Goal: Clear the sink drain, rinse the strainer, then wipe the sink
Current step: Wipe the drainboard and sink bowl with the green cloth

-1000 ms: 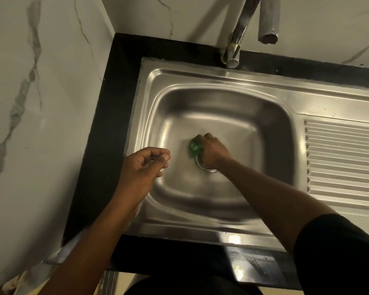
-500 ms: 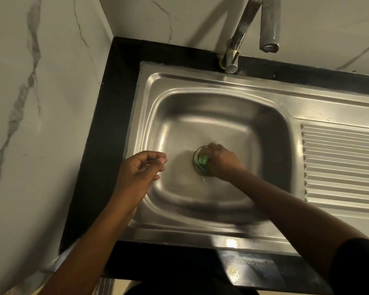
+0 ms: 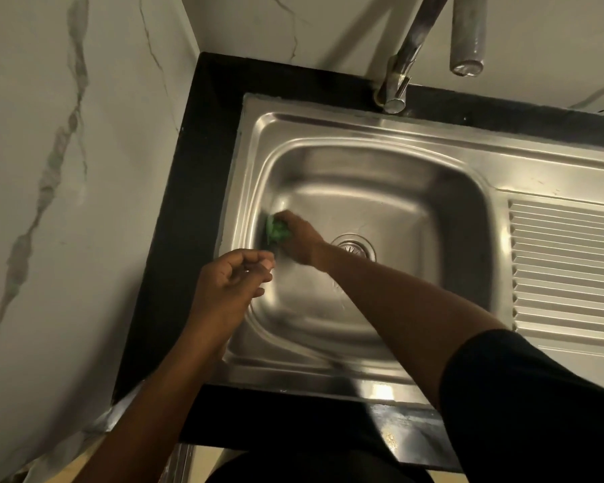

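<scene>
Wiping: scrubber (image 3: 277, 232) on the sink's (image 3: 328, 120) left wall.
My right hand (image 3: 302, 240) grips it, left of the strainer (image 3: 354, 246) seated in the drain. My left hand (image 3: 231, 284) is curled; whether it's pinching anything, I cannot tell. The curved steel could let the scrubber slip from my fingers.

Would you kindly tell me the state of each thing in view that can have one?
right hand: grips the green scrubber.
green scrubber: pressed against the left inner wall of the sink.
left hand: fingers curled above the left rim; contents unclear.
drain: uncovered, nothing seen blocking it.
tap: no water running.
</scene>
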